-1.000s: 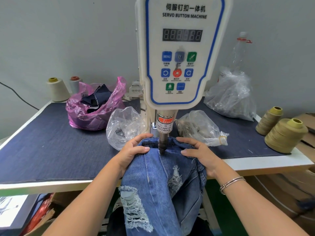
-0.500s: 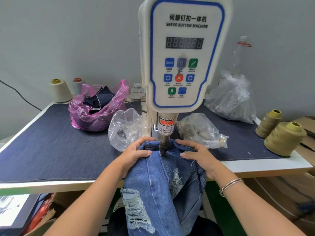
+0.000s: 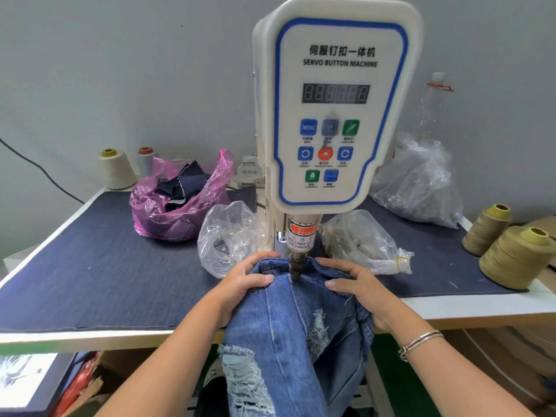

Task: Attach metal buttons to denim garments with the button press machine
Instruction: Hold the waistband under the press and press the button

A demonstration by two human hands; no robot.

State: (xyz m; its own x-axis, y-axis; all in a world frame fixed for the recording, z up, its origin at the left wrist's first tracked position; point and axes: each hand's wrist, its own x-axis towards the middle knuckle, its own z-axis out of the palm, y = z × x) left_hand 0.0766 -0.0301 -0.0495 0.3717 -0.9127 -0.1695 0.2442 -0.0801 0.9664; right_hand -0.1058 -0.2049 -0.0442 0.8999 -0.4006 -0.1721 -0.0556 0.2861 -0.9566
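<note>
- Denim jeans, blue and ripped at the thigh, hung over the near edge of the table, their waistband lying under the metal punch of the button machine.
- Left hand gripped the waistband just left of the punch, thumb on top and fingers curled over the fold; right hand held it the same way just right of the punch (a silver bangle sat on that wrist).
- Dark blue cloth covered most of the white tabletop.
- Just behind the hands, two clear plastic bags flanked the machine column: one on the left, one on the right closed with a rubber band; what they held was too small to tell.
- Farther left sat a pink bag with dark fabric scraps inside; farther right, a larger clear bag and a clear bottle behind it.
- Two olive thread cones stood at the right edge, and a cream cone with a smaller grey one at the far left corner.
- Behind everything rose a plain grey wall, with a dark cable crossing it at the left.
</note>
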